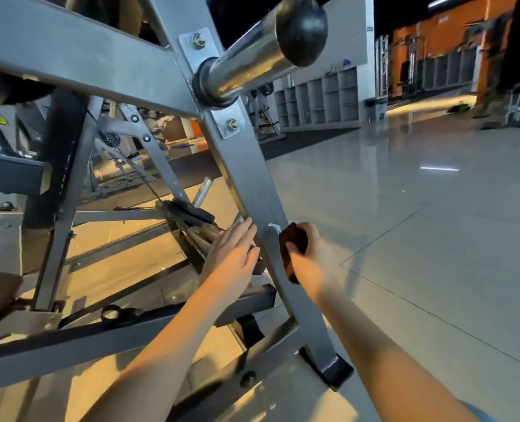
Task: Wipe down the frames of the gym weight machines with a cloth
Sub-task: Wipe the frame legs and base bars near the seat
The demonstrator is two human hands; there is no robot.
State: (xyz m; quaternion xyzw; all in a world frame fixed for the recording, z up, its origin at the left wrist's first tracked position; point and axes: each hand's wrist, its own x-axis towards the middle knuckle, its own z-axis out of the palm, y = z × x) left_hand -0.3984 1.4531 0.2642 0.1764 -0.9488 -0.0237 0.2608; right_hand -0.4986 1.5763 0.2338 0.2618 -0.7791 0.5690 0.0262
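At centre frame the left hand (233, 254) lies flat, fingers (243, 234) straight, against the left edge of the slanted grey frame post (249, 184). Across the post, the right hand (313, 254) grasps a dark red-brown cloth (292, 239), pressing it to the post's right edge. Higher up a chrome peg (252, 56) juts out. Grey cubby shelves (319, 99) stand far back, upper right.

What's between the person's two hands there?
In the head view, the machine's slanted grey frame leg runs between the left hand and the right hand, which grips a dark cloth.
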